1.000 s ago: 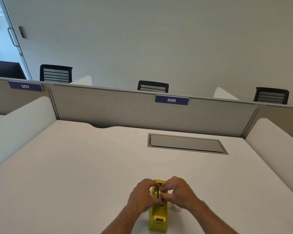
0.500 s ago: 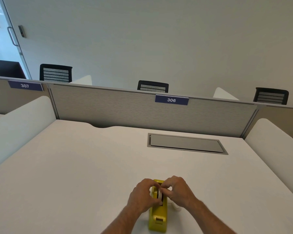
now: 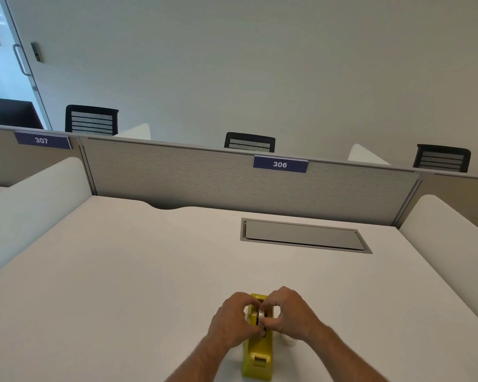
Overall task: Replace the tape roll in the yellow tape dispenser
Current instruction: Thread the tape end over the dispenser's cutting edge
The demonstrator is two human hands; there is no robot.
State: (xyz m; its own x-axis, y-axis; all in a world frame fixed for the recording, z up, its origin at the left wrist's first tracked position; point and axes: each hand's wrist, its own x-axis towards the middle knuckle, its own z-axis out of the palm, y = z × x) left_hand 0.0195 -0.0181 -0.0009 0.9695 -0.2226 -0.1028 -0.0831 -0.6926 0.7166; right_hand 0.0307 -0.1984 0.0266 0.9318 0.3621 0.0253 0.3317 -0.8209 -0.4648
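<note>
Yellow tape dispenser (image 3: 257, 359) upright near the desk's front edge, whitish tape roll (image 3: 260, 315) in its cradle.

White desk (image 3: 122, 271), recessed grey cable hatch (image 3: 304, 236), partition (image 3: 204, 177) label "306" (image 3: 280, 164), three black chairs behind.

Even, soft overhead light, nothing dim; my hands throw only faint shadows on the desk (image 3: 122, 285). Wide-angle bends the partition (image 3: 204, 177) & edges. Pic slightly soft, no glare.

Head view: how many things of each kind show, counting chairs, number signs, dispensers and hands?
Black chairs: 3
Blue number signs: 2
Yellow tape dispenser: 1
Hands: 2, left hand, right hand
Total: 8
</note>
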